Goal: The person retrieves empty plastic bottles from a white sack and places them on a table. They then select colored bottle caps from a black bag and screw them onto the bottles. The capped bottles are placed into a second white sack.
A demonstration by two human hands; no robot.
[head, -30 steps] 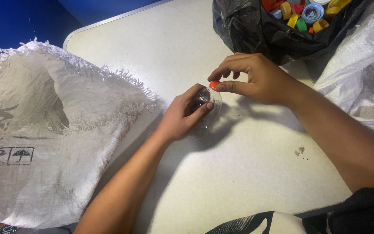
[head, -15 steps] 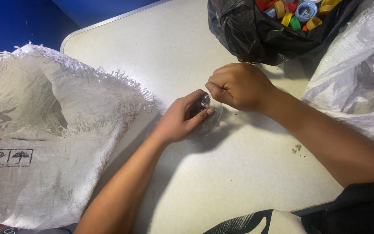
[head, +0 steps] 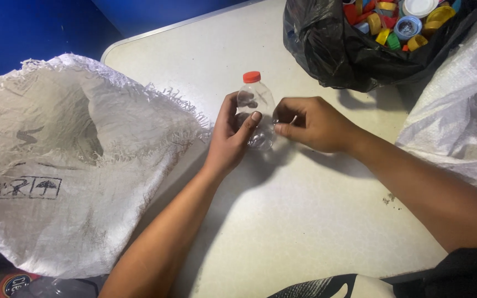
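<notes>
A small clear plastic bottle [head: 256, 105] with a red cap [head: 252, 76] stands tilted on the pale table [head: 305, 221], cap pointing away from me. My left hand [head: 232, 135] wraps around its lower half, thumb across the front. My right hand [head: 313, 122] touches the bottle's right side with curled fingers, pinching at its wall or label; what it grips is hidden.
A black plastic bag [head: 338, 49] full of coloured bottle caps [head: 398, 22] sits at the back right. A big white woven sack [head: 56, 165] lies open on the left, another white sack [head: 459, 127] on the right. More bottles [head: 23, 284] show at the bottom left.
The bottle was lying low between my hands with the right hand over its cap. It is now raised with the capped neck showing, and my right hand has moved down to its side.
</notes>
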